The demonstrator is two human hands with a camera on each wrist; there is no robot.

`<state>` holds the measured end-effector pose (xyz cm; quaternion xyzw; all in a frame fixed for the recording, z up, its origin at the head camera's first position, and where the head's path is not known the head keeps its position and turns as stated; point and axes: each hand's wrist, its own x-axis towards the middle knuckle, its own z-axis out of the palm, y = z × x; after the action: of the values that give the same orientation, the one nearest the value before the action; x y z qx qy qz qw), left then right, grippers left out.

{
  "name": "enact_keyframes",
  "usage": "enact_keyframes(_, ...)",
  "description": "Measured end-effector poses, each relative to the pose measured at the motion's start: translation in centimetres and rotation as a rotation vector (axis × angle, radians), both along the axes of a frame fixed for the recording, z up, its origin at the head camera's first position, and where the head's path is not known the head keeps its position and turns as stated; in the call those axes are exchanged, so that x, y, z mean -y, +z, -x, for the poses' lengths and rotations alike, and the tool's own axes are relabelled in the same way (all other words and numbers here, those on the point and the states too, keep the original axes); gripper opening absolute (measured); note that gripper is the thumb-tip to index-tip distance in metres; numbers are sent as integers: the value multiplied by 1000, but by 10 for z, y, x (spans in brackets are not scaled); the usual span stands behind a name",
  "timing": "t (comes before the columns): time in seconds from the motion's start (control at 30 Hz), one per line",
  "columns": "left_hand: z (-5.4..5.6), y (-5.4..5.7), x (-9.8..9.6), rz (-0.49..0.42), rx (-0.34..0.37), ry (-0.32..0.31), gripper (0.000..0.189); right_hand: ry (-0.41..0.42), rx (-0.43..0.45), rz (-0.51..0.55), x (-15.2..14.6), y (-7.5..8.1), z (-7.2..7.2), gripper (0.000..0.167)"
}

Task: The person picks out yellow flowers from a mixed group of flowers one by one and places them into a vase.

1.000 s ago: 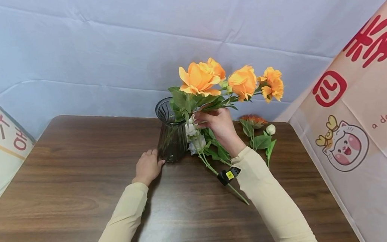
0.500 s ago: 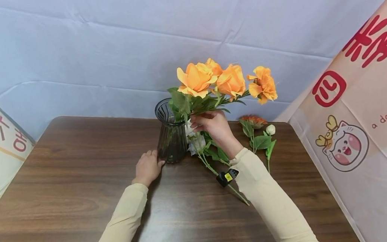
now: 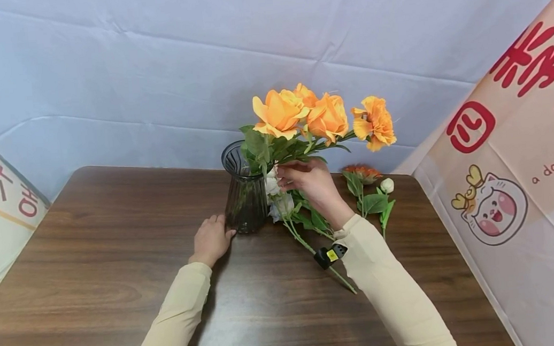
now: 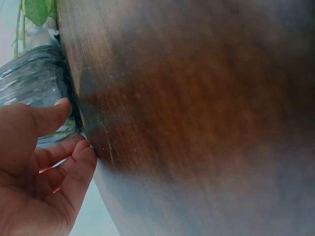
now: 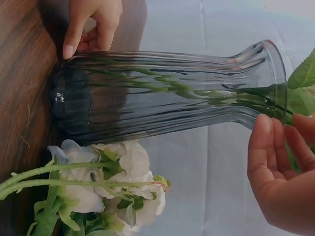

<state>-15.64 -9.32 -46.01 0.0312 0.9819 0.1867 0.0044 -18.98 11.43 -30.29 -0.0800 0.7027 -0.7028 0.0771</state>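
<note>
A dark, clear ribbed glass vase [image 3: 246, 202] stands upright, with green stems inside. Orange roses [image 3: 280, 114] and an orange carnation [image 3: 374, 123] rise above its rim and lean to the right. At the vase's lower left, my left hand [image 3: 211, 240] rests on the table, its fingertips against the base. Beside the rim is my right hand [image 3: 313, 184], fingers loosely bent and fingertips by the glass and leaves. In the right wrist view, a gap shows between that hand's thumb and fingers [image 5: 266, 142], with green leaves behind.
White flowers [image 3: 281, 206] lie right of the vase, one long stem reaching toward the front. Farther right lie a rust-orange flower [image 3: 363, 174] and a white bud [image 3: 387, 185]. A pale cloth [image 3: 154, 69] hangs behind the wooden table [image 3: 96, 271].
The right-hand rose and carnation have swung left toward the vase. My right hand went left with them, then drew slightly back right while they stayed. My left hand has kept its place.
</note>
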Motion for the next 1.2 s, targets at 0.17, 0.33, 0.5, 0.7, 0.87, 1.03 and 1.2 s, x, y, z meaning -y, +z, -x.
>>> enact_keyframes(0.17, 0, 1, 0, -3, -4, 4, 45, 4, -13, 8, -4, 0, -2, 26)
enact_keyframes(0.33, -1, 1, 0, -7, -14, 1, 45, 0, -39, -4, -7, 1, -6, 24)
enact_keyframes(0.5, -1, 0, 0, -3, -12, -3, 45, -9, -30, -45, -13, 2, -10, 16)
enact_keyframes(0.7, -1, 0, 0, -1, -14, -3, 45, -13, 9, -14, -22, 0, -14, 19)
enact_keyframes(0.87, -1, 0, -1, 3, -21, 1, 44, -14, -4, -65, -33, -10, -15, 20)
enact_keyframes(1.03, -1, 0, -1, 5, -19, 2, 44, -42, -25, -158, -47, -22, -15, 25)
enact_keyframes(1.2, 0, -1, -1, -3, -15, 7, 43, -73, -7, -206, -62, -31, -15, 27)
